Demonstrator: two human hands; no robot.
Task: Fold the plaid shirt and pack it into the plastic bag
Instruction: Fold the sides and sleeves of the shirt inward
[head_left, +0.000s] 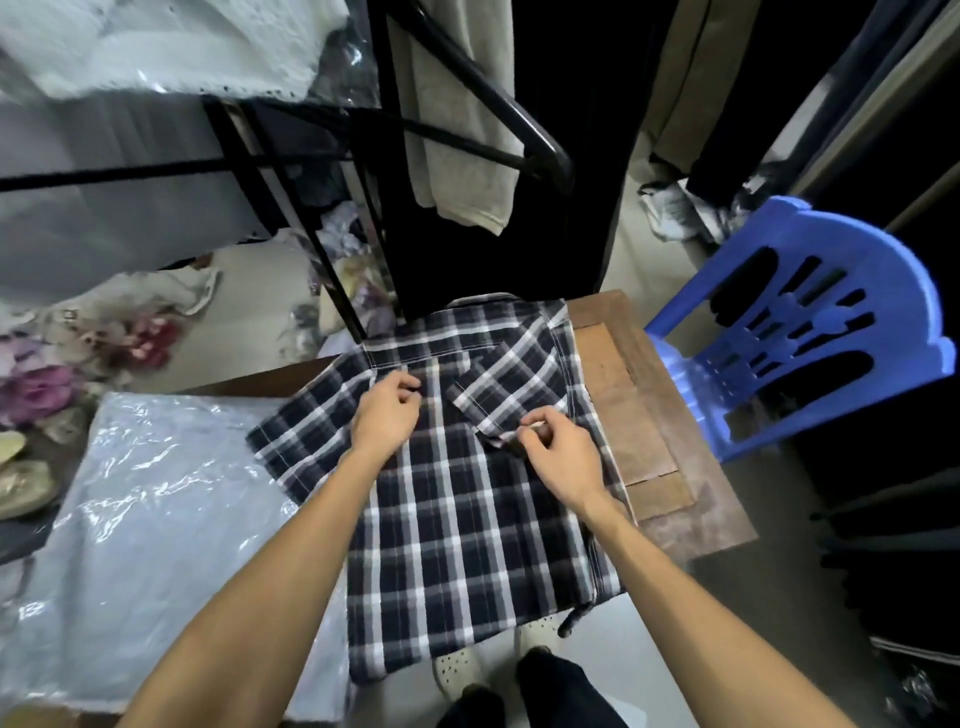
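Note:
The plaid shirt (457, 530), dark navy with white and grey checks, lies back up on a wooden table (649, 415). Its right sleeve is folded inward over the back, and its hem hangs over the near edge. My left hand (387, 415) rests on the upper back of the shirt with fingers curled, pinching the cloth. My right hand (550, 452) pinches the cuff edge of the folded sleeve. The clear plastic bag (156, 519) lies flat to the left of the shirt, partly under the left sleeve.
A blue plastic chair (810, 332) stands right of the table. A black metal rack (363, 156) with hanging clothes rises behind it. Floral fabric and shoes (31, 467) lie on the floor at left. My feet (467, 670) show below the table edge.

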